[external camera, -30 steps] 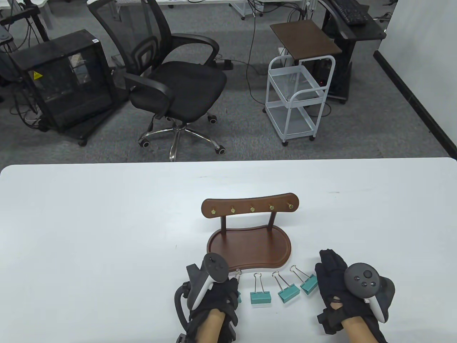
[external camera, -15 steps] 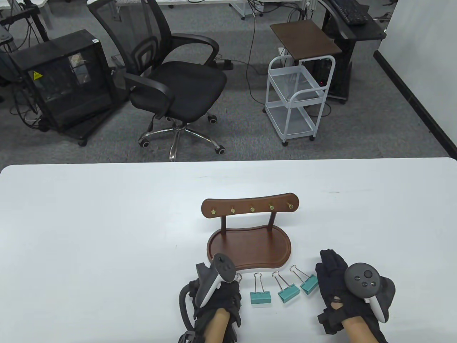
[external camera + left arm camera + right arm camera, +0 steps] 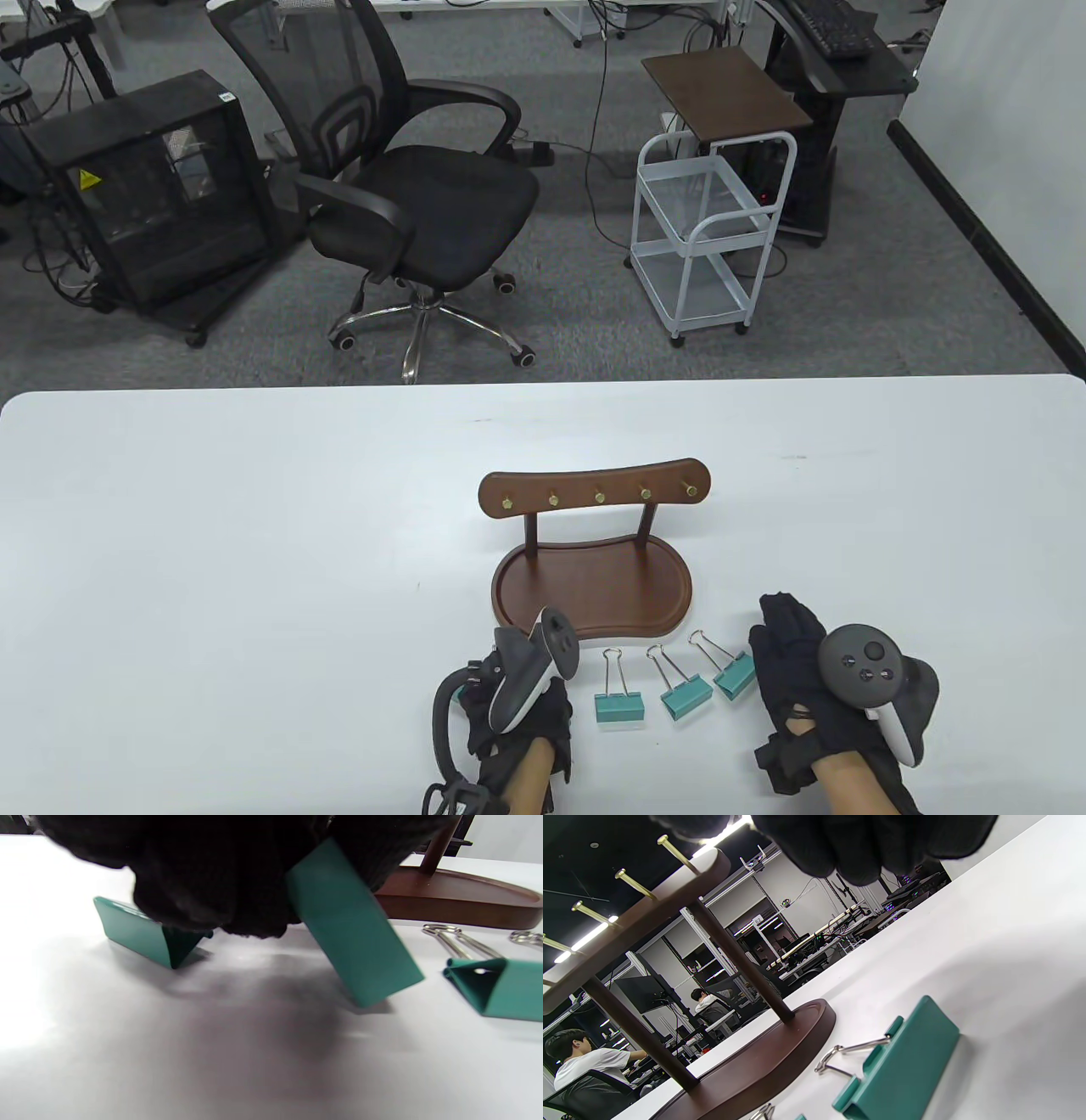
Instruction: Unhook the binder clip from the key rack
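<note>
Left hand (image 3: 519, 711) pinched one teal binder clip (image 3: 352, 929) above the table (image 3: 254, 552); right hand (image 3: 793, 671) lay flat, fingers together, beside the key rack (image 3: 594, 543)

No words or numbers are readable; only a yellow triangular warning sticker (image 3: 87, 179) stands on the black glass-sided computer case (image 3: 148, 191) on the floor.
</note>
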`<move>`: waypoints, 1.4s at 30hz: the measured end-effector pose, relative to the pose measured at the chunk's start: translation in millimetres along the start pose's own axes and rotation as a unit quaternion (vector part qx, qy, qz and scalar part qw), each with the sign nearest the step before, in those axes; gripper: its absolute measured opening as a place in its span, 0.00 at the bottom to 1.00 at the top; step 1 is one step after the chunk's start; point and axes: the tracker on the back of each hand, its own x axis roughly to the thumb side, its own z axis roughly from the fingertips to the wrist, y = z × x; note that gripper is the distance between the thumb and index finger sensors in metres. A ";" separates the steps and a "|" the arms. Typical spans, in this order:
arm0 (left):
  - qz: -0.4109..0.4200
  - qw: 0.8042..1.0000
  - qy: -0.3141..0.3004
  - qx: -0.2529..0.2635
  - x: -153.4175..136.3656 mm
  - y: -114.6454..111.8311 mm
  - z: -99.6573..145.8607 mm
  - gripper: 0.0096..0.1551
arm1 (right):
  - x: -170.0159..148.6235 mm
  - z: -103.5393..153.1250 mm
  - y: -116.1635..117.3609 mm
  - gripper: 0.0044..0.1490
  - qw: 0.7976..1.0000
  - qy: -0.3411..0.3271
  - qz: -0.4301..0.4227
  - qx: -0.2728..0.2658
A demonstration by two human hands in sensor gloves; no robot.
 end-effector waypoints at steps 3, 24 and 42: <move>-0.024 1.000 0.006 0.011 2.4 -0.2 0.5 0.26 | 0.1 -0.2 0.1 0.39 1.000 0.000 0.000 0.001; -0.030 0.999 0.015 0.041 -5.7 5.9 2.9 0.24 | 0.8 0.1 0.8 0.39 1.000 0.004 0.011 0.004; 0.105 0.976 -0.097 0.165 -6.2 42.3 24.1 0.42 | 55.6 -3.6 -5.5 0.41 0.989 -0.074 0.114 -0.051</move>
